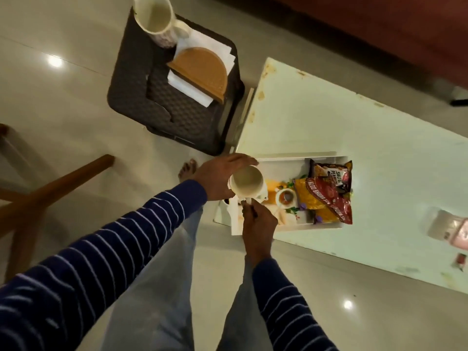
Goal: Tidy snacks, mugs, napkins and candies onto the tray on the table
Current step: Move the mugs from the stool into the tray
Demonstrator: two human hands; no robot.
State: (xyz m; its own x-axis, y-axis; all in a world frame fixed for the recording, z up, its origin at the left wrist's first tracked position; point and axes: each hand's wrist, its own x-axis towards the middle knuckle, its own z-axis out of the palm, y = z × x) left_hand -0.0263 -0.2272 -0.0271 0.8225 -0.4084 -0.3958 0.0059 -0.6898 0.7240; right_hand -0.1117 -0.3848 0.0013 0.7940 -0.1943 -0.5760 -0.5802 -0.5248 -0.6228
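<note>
A white mug (247,182) hangs above the near left end of the white tray (283,162) on the table. My left hand (219,176) wraps around the mug's side, and my right hand (258,219) pinches its handle. On the tray lie snack packets (325,196), a small cup-shaped item (286,197) and what look like candies. A second white mug (155,20) and white napkins (202,45) in a brown holder (202,72) stand on a dark stool (177,110) to the left of the table.
The pale table (354,138) stretches away to the right, with a pink object (453,230) near its right end. A wooden chair leg (63,181) crosses the floor at left. My bare foot (187,168) stands beside the stool.
</note>
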